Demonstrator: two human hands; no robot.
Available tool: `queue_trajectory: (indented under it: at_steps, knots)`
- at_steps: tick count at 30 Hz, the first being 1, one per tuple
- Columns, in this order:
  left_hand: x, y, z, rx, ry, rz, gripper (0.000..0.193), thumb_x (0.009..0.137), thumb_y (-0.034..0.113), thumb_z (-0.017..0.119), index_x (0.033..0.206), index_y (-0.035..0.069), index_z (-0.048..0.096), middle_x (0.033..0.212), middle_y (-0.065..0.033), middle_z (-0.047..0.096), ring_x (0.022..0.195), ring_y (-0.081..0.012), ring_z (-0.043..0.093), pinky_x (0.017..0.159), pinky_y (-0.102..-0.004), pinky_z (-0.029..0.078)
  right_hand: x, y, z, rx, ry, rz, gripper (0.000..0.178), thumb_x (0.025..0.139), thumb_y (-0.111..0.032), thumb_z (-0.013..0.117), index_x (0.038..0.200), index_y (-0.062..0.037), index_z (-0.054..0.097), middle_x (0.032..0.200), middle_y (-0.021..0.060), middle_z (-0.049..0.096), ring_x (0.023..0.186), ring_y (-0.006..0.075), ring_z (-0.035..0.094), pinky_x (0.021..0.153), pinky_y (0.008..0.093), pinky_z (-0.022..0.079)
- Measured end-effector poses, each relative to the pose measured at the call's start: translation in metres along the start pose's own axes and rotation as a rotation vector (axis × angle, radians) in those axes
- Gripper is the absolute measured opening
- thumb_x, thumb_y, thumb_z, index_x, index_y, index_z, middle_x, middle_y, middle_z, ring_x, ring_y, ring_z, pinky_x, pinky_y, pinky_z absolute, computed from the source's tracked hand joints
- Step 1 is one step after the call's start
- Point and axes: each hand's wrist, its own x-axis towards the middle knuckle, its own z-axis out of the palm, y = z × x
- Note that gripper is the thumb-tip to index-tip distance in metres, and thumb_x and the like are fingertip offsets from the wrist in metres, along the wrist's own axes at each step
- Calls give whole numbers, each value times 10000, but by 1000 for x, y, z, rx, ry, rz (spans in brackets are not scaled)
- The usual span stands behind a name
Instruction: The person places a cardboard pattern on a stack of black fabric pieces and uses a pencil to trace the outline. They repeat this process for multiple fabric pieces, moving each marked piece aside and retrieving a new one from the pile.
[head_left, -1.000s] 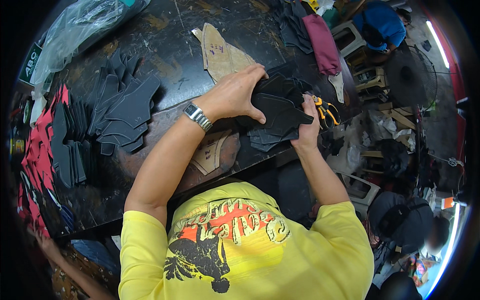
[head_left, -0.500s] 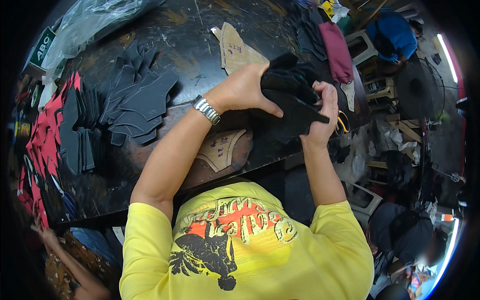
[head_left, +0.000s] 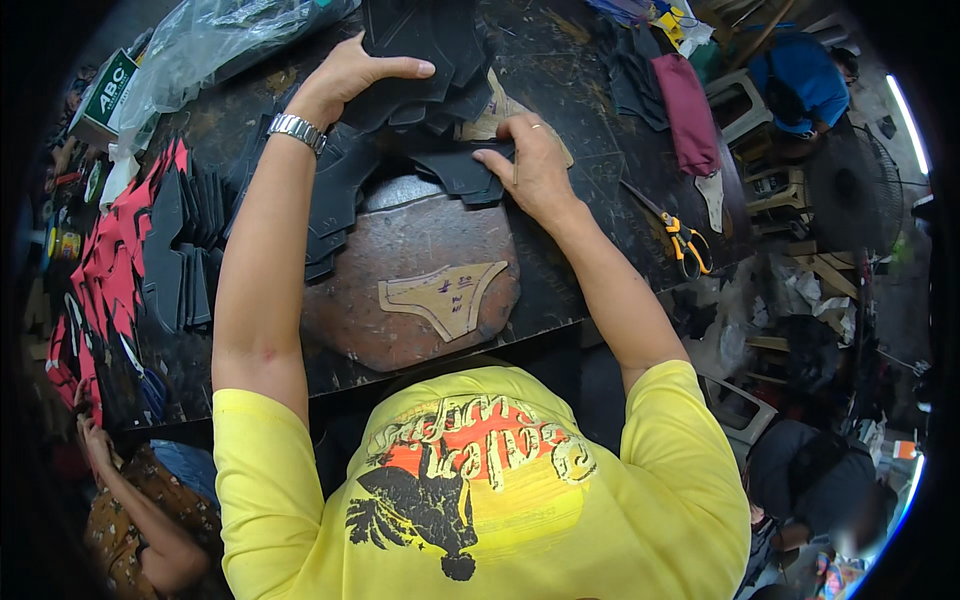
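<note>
My left hand (head_left: 350,78) grips the left side of a stack of black cut pieces (head_left: 420,65) at the far middle of the table, thumb on top. My right hand (head_left: 540,168) pinches the near right end of black pieces (head_left: 458,178), thumb against their edge; its fingertips are partly hidden. Partly behind the stack and my right hand lies a brown template (head_left: 484,122). Another brown template (head_left: 440,297), marked by pen, rests on a worn cutting board (head_left: 350,320) in front of me. More black pieces (head_left: 335,205) lie fanned beside my left forearm.
Further left stand black pieces (head_left: 185,250) and red pieces (head_left: 115,255). Plastic sheeting (head_left: 210,50) covers the far left. Orange-handled scissors (head_left: 686,245) lie near the right edge, with a maroon roll (head_left: 685,115) beyond. Another person's hand (head_left: 95,445) shows at lower left.
Both hands have moved left and away from me with the black stack, which was held up at the right. The board, its template and the scissors now show more fully.
</note>
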Motion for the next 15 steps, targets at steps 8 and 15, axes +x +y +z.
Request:
queue_trajectory:
  at_steps: [8,15]
  knots:
    - [3,-9,-3,3,-413,-15,744,624,289,984,1236,-16,691,1158,-114,753,1049,-182,697,990,-298,526,-1,9,-17,65,-39,237,374,771,-8,820,1077,-13,605,1013,149,636,893,270,659,836,355,530]
    - [-12,10,38,130,-622,-49,679,575,226,1005,1149,-2,724,1064,-100,780,977,-186,722,941,-299,549,6,2,-24,726,47,259,222,800,50,680,990,-45,617,931,-56,582,846,65,539,779,225,455]
